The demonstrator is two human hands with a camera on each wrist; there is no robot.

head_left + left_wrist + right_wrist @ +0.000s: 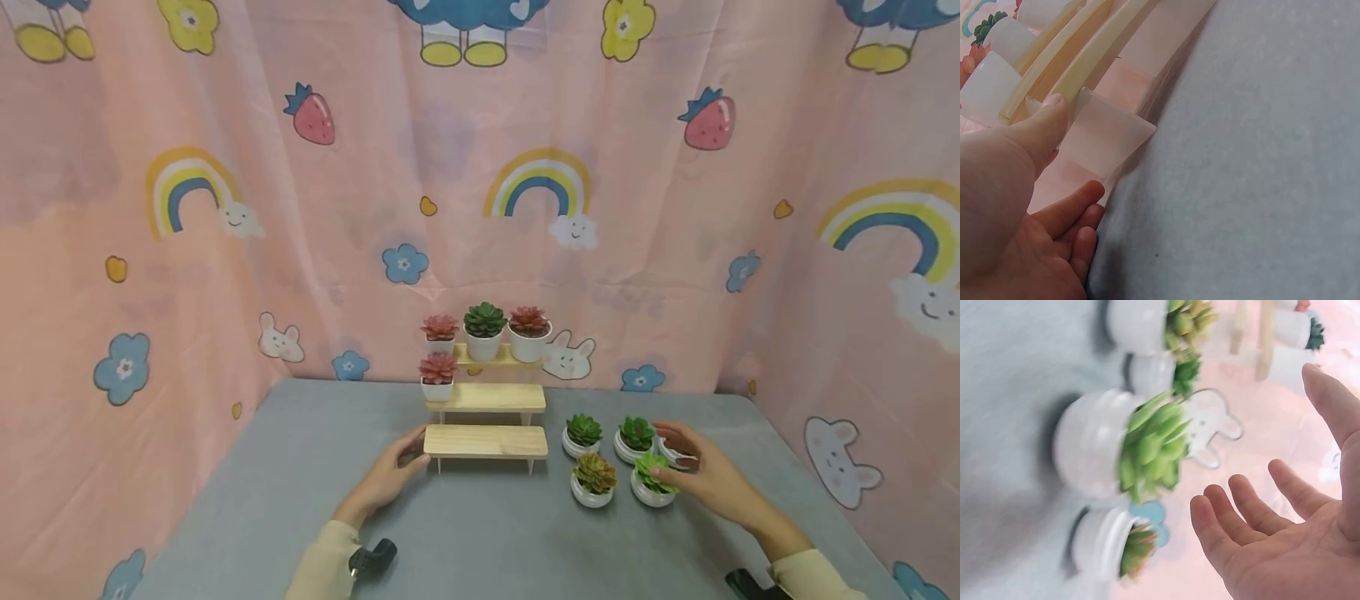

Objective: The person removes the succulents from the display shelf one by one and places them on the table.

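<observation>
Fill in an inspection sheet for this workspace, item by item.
Surface: grey tabletop, stand and pots on it.
Stand: wooden, three tiers; three plants on top, one pink plant on the middle tier.
Loose plants: five on the tabletop, right of the stand; the right hand partly hides one.
Clutter: nothing seen.
Left hand: thumb touches the stand's left end.
Right hand: beside the loose plants, palm empty.
Cables: nothing seen.
Surroundings: pink patterned backdrop.

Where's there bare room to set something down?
The bottom step is bare, and the middle step right of its red succulent. The table is open in front of the bottom step. It's crowded on the top step, lined with three plants, and among the potted succulents by the right hand.
</observation>
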